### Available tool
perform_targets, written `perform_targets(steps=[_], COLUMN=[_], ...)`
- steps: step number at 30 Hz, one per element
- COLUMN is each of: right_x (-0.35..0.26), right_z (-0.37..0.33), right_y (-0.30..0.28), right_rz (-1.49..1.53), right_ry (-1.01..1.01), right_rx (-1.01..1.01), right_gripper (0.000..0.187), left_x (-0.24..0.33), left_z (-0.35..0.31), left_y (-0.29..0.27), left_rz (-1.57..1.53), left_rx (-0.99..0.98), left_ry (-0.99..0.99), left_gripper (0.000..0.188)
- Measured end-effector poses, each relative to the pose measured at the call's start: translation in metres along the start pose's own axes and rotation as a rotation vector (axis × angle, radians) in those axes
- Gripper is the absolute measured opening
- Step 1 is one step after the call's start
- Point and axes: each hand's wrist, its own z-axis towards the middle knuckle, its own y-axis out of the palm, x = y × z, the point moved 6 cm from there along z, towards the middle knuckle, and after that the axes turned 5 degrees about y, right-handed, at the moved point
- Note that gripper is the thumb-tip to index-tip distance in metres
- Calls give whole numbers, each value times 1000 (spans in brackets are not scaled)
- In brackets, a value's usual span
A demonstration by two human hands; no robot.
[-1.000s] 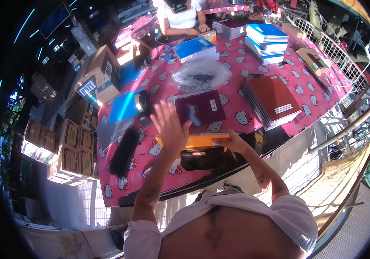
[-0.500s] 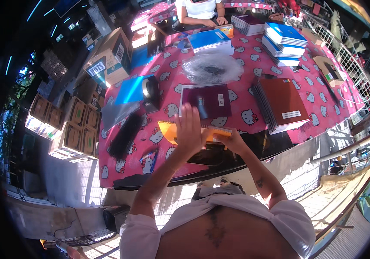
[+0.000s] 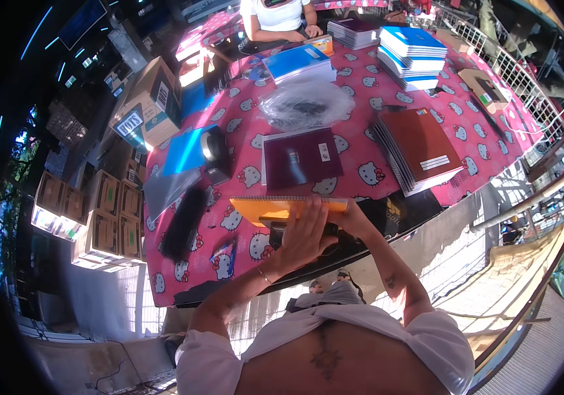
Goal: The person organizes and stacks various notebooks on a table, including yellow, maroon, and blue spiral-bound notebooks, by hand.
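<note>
A yellow spiral notebook stands tilted on its long edge near the table's front, its wire binding uppermost. My left hand lies against its near face, fingers stretched out together. At the notebook's right end my right hand grips it; the left hand and the cover partly hide those fingers. Just beyond lies a dark purple spiral notebook, flat on the table. A stack of brown-covered spiral notebooks sits to the right.
A pink patterned cloth covers the table. Crumpled clear plastic, stacked blue-covered notebooks, a tape dispenser, a black brush and a cardboard box stand around. Across the table sits a person.
My left hand has come down from above the notebook's top edge onto its near face, farther right. My right hand stays at the right end. The whole view has shifted slightly.
</note>
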Motion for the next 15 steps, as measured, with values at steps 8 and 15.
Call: perform_targets(steps=[8,15], right_x=[-4,1], right_z=[-6,-9], right_y=[-17,-16], right_rz=[-11,-150], right_ry=[-65,8], right_rx=[131,164], right_gripper=[23,24], left_x=[21,55], left_z=[110,41], left_y=[-124,-125], left_rz=[-280,-414], left_rx=[19,-39], left_ry=[112,73], left_gripper=[72,79])
